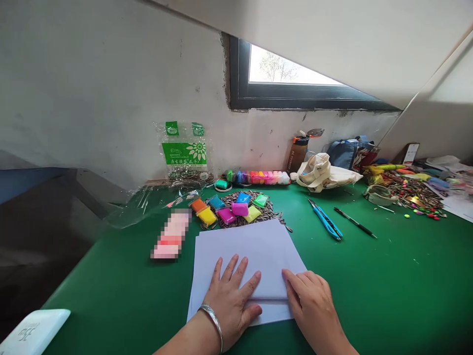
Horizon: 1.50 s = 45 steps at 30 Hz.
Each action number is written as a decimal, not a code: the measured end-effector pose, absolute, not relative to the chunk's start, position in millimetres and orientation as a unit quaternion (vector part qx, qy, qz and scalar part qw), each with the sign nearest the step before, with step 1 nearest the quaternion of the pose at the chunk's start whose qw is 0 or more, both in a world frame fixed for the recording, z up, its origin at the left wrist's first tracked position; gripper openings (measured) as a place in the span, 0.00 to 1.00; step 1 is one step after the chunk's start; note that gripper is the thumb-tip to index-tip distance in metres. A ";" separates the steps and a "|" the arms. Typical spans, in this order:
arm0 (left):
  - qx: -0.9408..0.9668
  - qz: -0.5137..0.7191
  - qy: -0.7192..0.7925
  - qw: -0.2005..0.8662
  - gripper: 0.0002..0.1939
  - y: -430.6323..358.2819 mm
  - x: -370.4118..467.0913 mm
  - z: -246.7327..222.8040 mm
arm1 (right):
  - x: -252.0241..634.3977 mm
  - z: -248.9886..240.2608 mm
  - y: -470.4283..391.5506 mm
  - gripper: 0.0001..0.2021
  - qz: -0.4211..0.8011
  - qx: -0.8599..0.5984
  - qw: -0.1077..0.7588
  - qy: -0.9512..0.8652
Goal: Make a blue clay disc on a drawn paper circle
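White sheets of paper (254, 246) lie stacked on the green tabletop in front of me, the upper one folded over with its crease facing me. My left hand (234, 301), a silver bangle at its wrist, rests flat on the paper with fingers spread. At the paper's right edge, my right hand (310, 298) has its fingers together and pinches the fold near its right end. Just beyond the paper are packets of coloured clay (226, 215) on a heap of striped sunflower seeds (271, 202).
A blue utility knife (325, 220) and a black pen (355, 223) lie to the right. Along the wall stand a seed bag (185, 154), a brown bottle (296, 154) and a cream cloth bag (325, 173). A white device (35, 330) sits at the lower left.
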<state>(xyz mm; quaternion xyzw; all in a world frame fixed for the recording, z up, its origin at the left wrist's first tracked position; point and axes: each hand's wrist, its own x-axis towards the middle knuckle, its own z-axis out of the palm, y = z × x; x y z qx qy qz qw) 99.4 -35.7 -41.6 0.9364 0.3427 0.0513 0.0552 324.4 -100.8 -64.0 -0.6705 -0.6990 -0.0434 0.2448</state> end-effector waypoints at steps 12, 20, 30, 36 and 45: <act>0.933 0.040 0.354 0.061 0.25 -29.9 102.3 -43.2 | 335.8 -76.4 -98.9 0.14 -0.049 -0.652 0.208 -0.728; 0.927 0.043 0.368 0.068 0.24 -28.6 104.3 -46.2 | 334.4 -73.3 -98.5 0.14 -0.047 -0.655 0.209 -0.725; 0.912 0.027 0.398 0.090 0.23 -27.3 110.3 -40.8 | 323.7 -65.5 -97.6 0.15 -0.051 -0.679 0.230 -0.695; 0.908 0.019 0.406 0.096 0.23 -25.4 112.7 -39.8 | 320.2 -61.9 -97.1 0.14 -0.057 -0.696 0.207 -0.685; 0.907 0.026 0.407 0.102 0.24 -28.1 111.4 -45.1 | 305.0 -43.4 -94.0 0.18 -0.122 -0.631 0.222 -0.733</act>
